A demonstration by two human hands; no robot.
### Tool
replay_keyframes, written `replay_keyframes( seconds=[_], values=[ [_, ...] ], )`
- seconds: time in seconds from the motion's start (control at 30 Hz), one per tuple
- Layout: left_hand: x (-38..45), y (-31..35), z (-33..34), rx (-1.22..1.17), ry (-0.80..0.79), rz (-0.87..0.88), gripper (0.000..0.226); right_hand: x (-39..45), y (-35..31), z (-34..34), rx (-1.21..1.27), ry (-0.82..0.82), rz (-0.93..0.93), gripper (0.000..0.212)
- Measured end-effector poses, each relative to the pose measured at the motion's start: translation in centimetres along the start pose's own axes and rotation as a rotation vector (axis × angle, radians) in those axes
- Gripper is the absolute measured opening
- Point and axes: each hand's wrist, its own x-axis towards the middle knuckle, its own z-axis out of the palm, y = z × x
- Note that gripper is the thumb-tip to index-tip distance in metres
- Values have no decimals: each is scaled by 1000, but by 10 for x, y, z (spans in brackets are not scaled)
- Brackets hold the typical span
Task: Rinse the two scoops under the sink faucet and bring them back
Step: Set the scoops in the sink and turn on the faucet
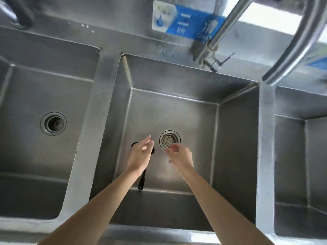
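Both forearms are extended from the near edge down into the middle basin (pixel 235 138) of a three-basin steel sink. Left hand (pixel 139 156) is held with fingers spread and loose, clamped on nothing. Right hand (pixel 180 157) is loosely curled just beside the drain strainer (pixel 169 139); whether anything small is pinched in it cannot be told.

One black scoop (pixel 142 181) is seen lying on the basin floor under the left hand, its handle pointing toward the near wall, its bowl mostly hidden. A second scoop is not made out. No running water is seen from the faucet (pixel 210 59) at the far right.

Risks judged: wet steel and wet fingers could let the thin handle be fumbled on pickup; the faucet outlet sits well apart from the scoop, so a rinse could be missed.
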Motion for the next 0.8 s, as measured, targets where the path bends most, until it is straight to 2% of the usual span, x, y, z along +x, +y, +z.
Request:
replay_keyframes(
  seconds=[0.3, 0.43, 0.5, 0.6, 0.63, 0.7, 0.8],
  values=[
    [29, 156, 20, 45, 2, 253, 45, 8, -89, -125, 44, 236, -198, 42],
    [55, 221, 31, 69, 33, 396, 52, 27, -127, -175, 158, 316, -282, 29],
    [71, 246, 35, 77, 37, 439, 57, 39, -145, -194, 134, 340, -359, 28],
    [94, 273, 41, 105, 71, 479, 62, 54, -171, -210, 103, 303, -428, 43],
    [99, 280, 44, 115, 69, 491, 63, 58, -178, -212, 111, 284, -437, 38],
    [107, 286, 48, 107, 57, 527, 58, 64, -186, -211, 125, 256, -457, 31],
    [116, 284, 53, 90, 81, 580, 36, 72, -190, -211, 85, 290, -494, 28]
  ],
)
